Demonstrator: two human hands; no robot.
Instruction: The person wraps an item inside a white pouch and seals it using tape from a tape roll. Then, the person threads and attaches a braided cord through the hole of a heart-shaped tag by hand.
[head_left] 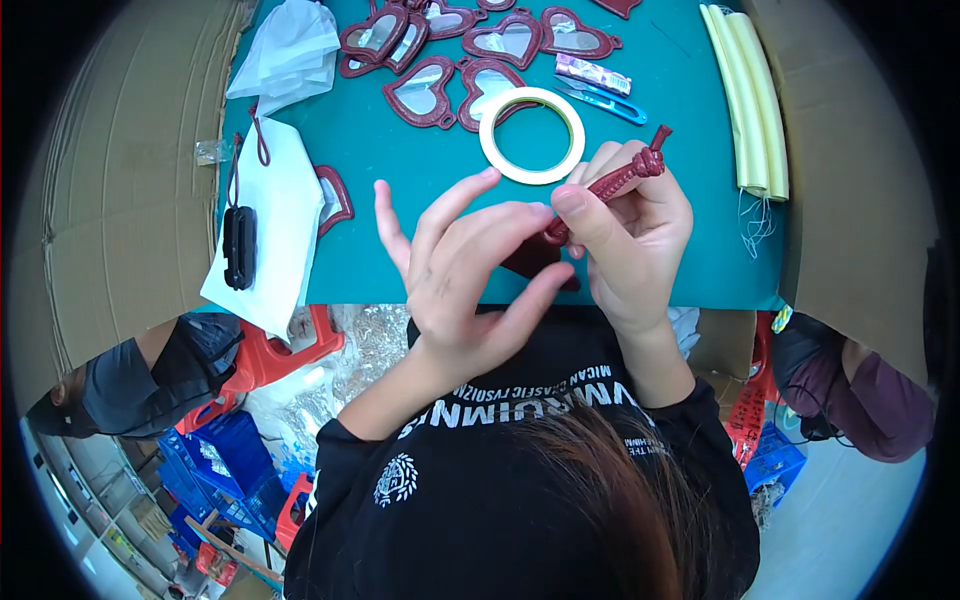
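Note:
My right hand (640, 235) is closed, its thumb and fingers pinching a dark red leather strap (620, 180) with a knotted end pointing up and right. Below the pinch, a flat dark red leather piece (530, 258) hangs, partly hidden by my hands. My left hand (460, 265) is beside it, fingers spread. One fingertip meets the strap's lower end, while the thumb stays apart below. Just beyond my hands lies a roll of white tape (488, 140). Several dark red heart-shaped mirrors (436, 112) lie past the tape, some overlapping.
A blue thread snipper (610, 103) lies by a small purple-patterned packet (594, 73). Pale yellow rolls (750, 110) lie at right. A white sheet (275, 210) at left carries a black object (239, 248). Cardboard walls (130, 150) flank the green table (690, 255). People sit on both sides.

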